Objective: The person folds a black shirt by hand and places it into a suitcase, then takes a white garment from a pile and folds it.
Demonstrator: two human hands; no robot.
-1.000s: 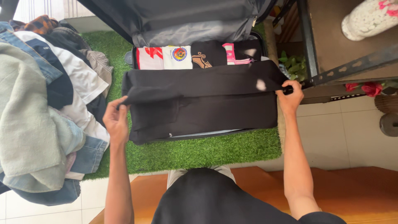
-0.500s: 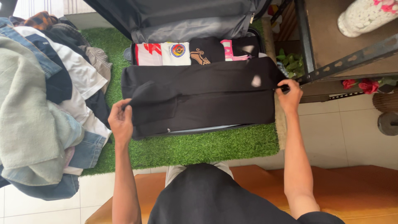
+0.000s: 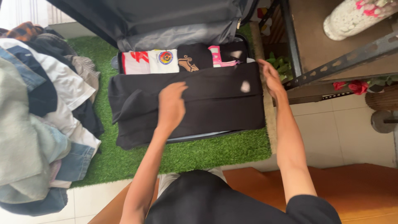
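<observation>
An open suitcase (image 3: pixel 248 49) is laid on a grass mat (image 3: pixel 207 153), its lid (image 3: pixel 166 20) raised behind. A folded garment (image 3: pixel 207 103) is spread across its front half, with a row of folded shirts (image 3: pixel 166 61) packed behind it. A heap of clothes (image 3: pixel 37 124) is piled to the left, and a metal shelf (image 3: pixel 331 62) is stood to the right.

The left hand (image 3: pixel 171 105) has moved onto the black garment (image 3: pixel 207 103); the right hand (image 3: pixel 271 79) let go.

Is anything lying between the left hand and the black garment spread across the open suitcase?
Nothing visible does. The left hand is directly over the black garment, with no other item between them; whether the palm touches the cloth cannot be told.
</observation>
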